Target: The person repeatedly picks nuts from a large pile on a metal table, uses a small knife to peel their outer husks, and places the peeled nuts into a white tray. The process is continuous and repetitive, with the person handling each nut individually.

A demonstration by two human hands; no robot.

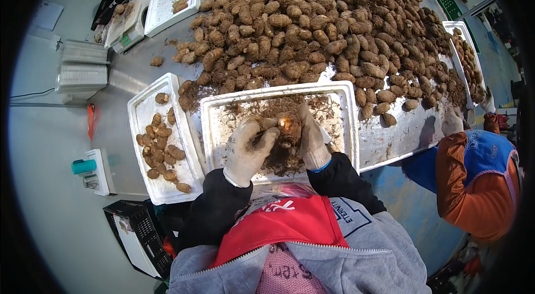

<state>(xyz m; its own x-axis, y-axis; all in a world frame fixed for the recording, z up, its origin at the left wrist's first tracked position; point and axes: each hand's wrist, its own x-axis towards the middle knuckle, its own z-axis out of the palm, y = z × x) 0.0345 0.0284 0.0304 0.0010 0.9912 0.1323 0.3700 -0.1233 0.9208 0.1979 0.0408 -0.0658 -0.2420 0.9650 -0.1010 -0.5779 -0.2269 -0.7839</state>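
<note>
A hairy brown taro corm (288, 123) with a pale cut face is held over a white foam tray (280, 90). My left hand (250, 143), in a pale work glove, pinches its left side between thumb and fingers. On the other side my gloved right hand (312, 137) grips the corm, its fingertips partly hidden. A knife (331, 143) with a pale handle shows just right of my right hand; whether it lies in the tray is unclear. Brown root trimmings (284, 164) and peel litter the tray beneath.
Beyond the tray a large heap of taro corms (309, 31) covers the metal table (125, 97). At left stands a foam tray (138, 114) holding several trimmed corms (161, 143). A scale (127, 35) sits farther back. A co-worker in a blue apron (476, 156) works at right.
</note>
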